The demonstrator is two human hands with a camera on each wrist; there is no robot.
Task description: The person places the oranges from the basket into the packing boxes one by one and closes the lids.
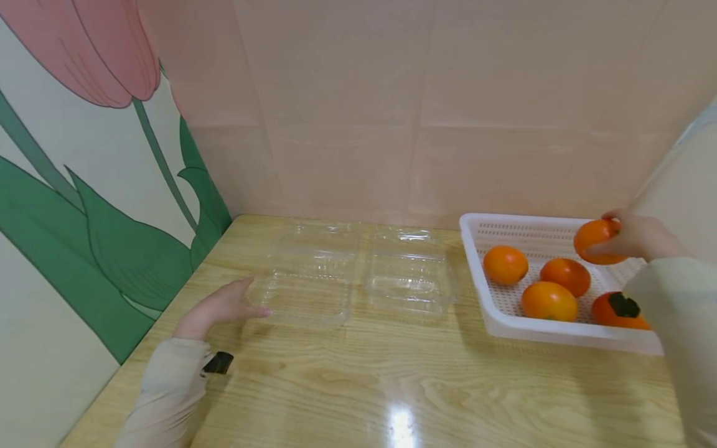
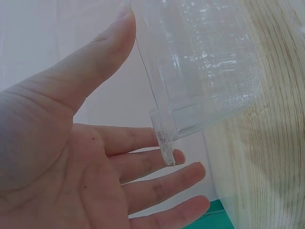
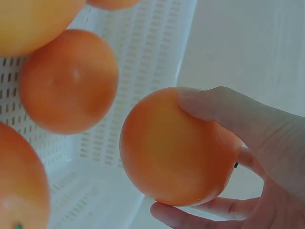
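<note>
My right hand (image 1: 650, 236) grips an orange persimmon (image 3: 174, 148), thumb on one side and fingers round the other, over the back right of a white plastic basket (image 1: 478, 274). Other persimmons (image 1: 549, 302) lie in the basket, one showing its dark green calyx. On the left, my left hand (image 1: 223, 303) is at the left edge of a clear hinged plastic box (image 1: 308, 298) that lies with its lid back. In the left wrist view its fingers stretch out nearly straight beside the box's rim, the thumb at the near edge.
A second clear plastic box (image 1: 409, 283), also lying with its lid back, sits between the first box and the basket. The wooden table (image 1: 347, 379) meets a pinkish covered wall (image 1: 347, 112) behind. A tulip-patterned panel (image 1: 101, 205) borders it on the left.
</note>
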